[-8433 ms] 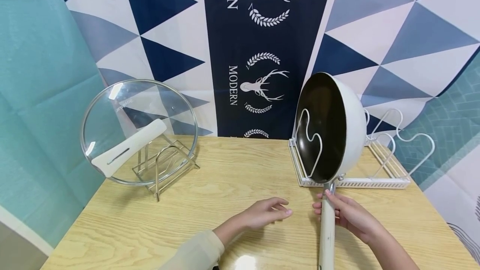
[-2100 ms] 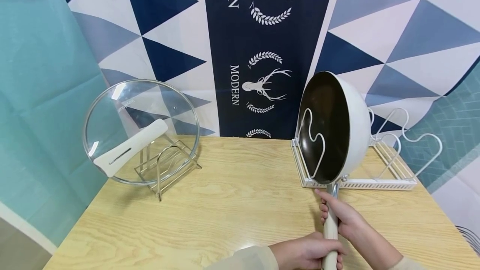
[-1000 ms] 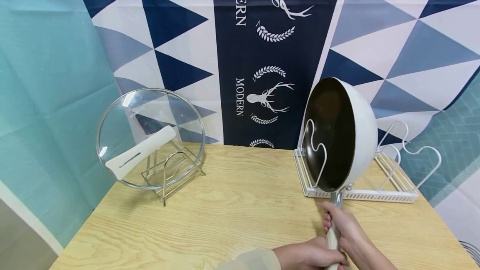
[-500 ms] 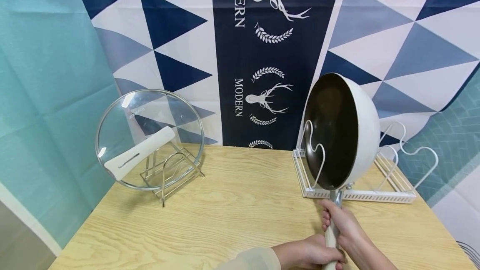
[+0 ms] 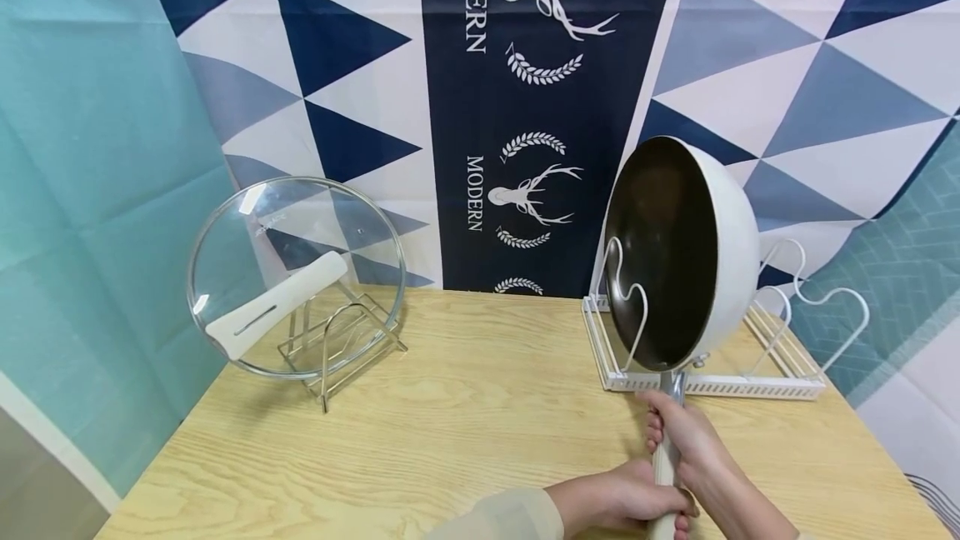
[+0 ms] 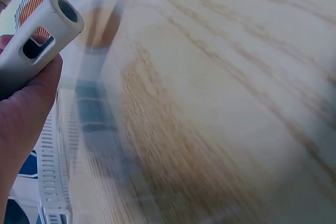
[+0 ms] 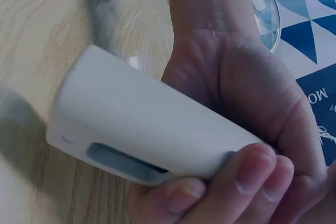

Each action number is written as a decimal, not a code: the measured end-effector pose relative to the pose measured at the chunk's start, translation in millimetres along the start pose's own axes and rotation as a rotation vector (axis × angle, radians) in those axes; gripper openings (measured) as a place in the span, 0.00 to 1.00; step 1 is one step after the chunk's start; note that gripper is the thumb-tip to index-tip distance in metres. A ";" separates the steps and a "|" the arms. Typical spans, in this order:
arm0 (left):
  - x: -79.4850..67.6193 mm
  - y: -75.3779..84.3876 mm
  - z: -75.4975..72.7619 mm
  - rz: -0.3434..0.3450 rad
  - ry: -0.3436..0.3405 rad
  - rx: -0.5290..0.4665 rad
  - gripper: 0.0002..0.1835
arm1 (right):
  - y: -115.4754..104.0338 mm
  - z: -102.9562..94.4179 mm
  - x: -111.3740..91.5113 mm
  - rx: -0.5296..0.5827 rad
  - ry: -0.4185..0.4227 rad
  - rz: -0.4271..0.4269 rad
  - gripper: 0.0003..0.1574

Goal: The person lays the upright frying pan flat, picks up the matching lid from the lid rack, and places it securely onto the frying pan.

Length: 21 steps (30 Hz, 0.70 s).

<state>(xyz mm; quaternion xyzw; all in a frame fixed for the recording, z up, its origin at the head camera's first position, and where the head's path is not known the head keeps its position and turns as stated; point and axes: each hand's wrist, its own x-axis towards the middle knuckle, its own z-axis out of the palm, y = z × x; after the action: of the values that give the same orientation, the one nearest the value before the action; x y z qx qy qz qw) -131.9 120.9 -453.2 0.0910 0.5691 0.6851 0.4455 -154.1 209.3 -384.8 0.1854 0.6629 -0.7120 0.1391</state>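
Gripping handle (image 5: 665, 469) at lower right: right hand (image 5: 693, 442) curling fingers round it nearer pan (image 5: 675, 248), left hand (image 5: 626, 494) clamping below. Long axis running up-frame; pan standing edgewise right of centre, overlapping white rack (image 5: 750, 388), contact unclear.

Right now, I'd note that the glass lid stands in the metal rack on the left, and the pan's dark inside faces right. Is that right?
Not quite: the head view shows the pan with its dark inside facing left. The glass lid does stand in the metal rack on the left.
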 end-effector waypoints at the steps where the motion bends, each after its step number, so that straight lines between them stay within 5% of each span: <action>1: -0.1 0.6 -0.3 0.000 -0.005 0.006 0.14 | -0.4 0.0 -0.1 0.003 0.001 -0.002 0.21; 21: -1.9 8.7 -6.4 0.095 -0.034 0.223 0.15 | -9.8 4.6 -9.7 -0.019 0.098 -0.089 0.16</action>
<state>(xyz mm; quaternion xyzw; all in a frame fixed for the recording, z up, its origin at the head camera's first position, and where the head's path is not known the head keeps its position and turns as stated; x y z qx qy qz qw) -139.3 115.5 -447.1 0.1785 0.6289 0.6363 0.4095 -150.2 205.1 -371.5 0.1887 0.6832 -0.7012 0.0764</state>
